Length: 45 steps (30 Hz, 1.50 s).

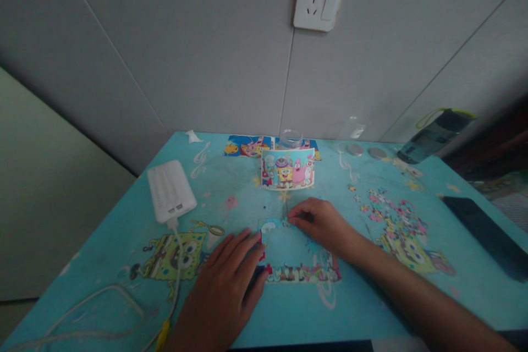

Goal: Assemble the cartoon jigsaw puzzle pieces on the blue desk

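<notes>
A partly joined jigsaw puzzle [303, 274] lies flat before me, with pieces along its left side, bottom and part of its top. My left hand [231, 280] rests palm down at the puzzle's left side, fingers stretched out. Thumb and forefinger of my right hand [324, 225] pinch at the top edge, on a small pale puzzle piece [285, 223]. Just beyond stands a cartoon picture card [287, 169], leaning in front of a clear round container [291, 138]. Loose puzzle pieces [396, 213] are heaped to the right of my right forearm.
A white power bank [171, 190] with a white cable [178, 264] lies on the left of the cartoon-printed tabletop [231, 176]. A dark bottle [435, 136] leans at the back right, near two round discs [377, 153]. A black flat object [487, 236] lies far right.
</notes>
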Each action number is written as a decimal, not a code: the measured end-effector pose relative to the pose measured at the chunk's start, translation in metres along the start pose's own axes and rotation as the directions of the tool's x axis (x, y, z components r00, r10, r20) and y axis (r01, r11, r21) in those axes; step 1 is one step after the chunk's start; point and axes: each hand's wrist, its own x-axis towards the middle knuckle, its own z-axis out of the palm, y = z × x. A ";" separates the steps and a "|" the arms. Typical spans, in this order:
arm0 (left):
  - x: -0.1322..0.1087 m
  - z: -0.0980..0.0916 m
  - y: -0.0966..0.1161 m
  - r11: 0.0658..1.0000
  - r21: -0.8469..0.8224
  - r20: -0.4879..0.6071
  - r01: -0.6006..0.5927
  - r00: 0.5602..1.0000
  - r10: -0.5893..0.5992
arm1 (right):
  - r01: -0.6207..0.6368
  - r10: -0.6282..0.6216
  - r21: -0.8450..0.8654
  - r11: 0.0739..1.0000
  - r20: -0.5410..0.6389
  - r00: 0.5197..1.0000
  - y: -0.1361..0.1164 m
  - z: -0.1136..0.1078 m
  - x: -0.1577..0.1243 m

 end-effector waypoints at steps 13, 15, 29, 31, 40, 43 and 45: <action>-0.001 0.000 -0.002 1.000 -0.008 0.012 -0.006 1.000 0.006 | 0.085 -0.099 -0.099 0.991 -0.144 0.985 0.009 -0.012 -0.012; -0.002 0.000 -0.002 1.000 -0.004 0.008 -0.010 1.000 0.010 | 0.119 -0.135 -0.137 0.983 -0.117 0.984 0.009 -0.008 -0.017; 0.000 0.000 -0.002 0.999 0.024 0.007 -0.031 0.999 0.031 | 0.271 -0.290 -0.420 0.866 0.019 0.957 0.001 0.000 -0.021; -0.001 0.000 -0.002 0.999 0.025 0.018 -0.021 1.000 0.021 | 0.277 -0.292 -0.445 0.852 0.035 0.956 -0.001 -0.001 -0.022; -0.001 -0.001 0.000 1.000 -0.017 0.012 0.005 1.000 -0.005 | 0.338 -0.346 -0.529 0.779 0.089 0.934 0.002 -0.003 -0.029; -0.001 -0.002 0.000 1.000 -0.015 0.024 0.017 1.000 -0.017 | 0.341 -0.351 -0.517 0.785 0.082 0.933 0.002 -0.003 -0.030; 0.000 -0.002 0.000 1.000 -0.010 0.027 0.014 1.000 -0.014 | 0.324 -0.337 -0.499 0.804 0.067 0.939 0.002 -0.004 -0.031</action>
